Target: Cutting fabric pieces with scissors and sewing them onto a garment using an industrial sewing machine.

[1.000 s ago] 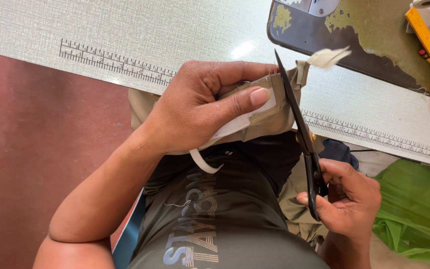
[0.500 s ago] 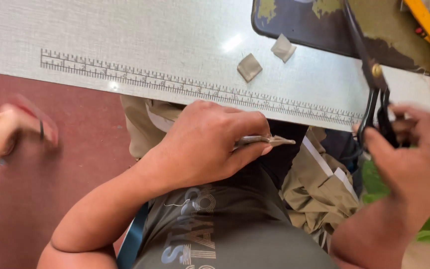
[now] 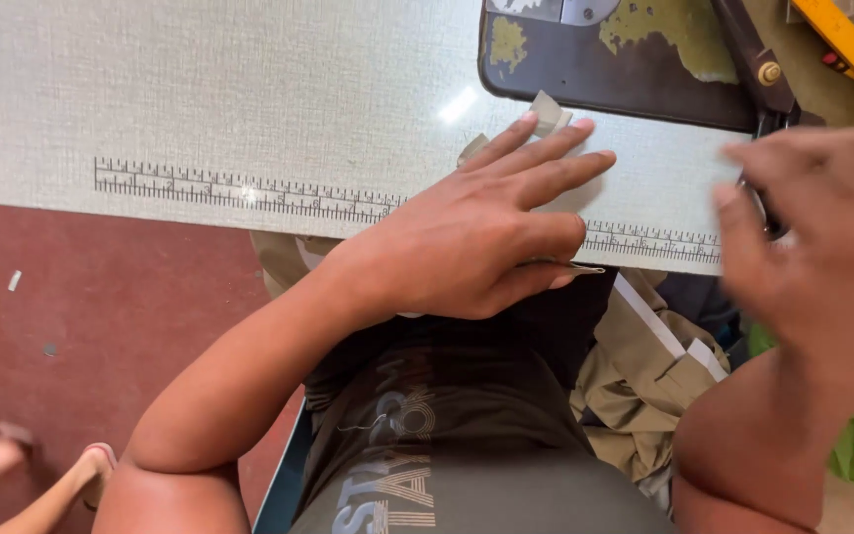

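Scissors (image 3: pixel 758 69) lie on the dark machine base (image 3: pixel 625 74) just past the blurry right hand (image 3: pixel 812 247), whose fingers are spread open and hold nothing. Left hand (image 3: pixel 476 237) lies flat at the table (image 3: pixel 200 89) edge by the base, fingers stretched over two small cloth scraps (image 3: pixel 546 114), thumb pinching a thin metal piece (image 3: pixel 570 266). Left of the base the table has room; tan cloth (image 3: pixel 644 366) sits below its edge.

Head-worn view, steeply down, close over table (image 3: pixel 249 89)
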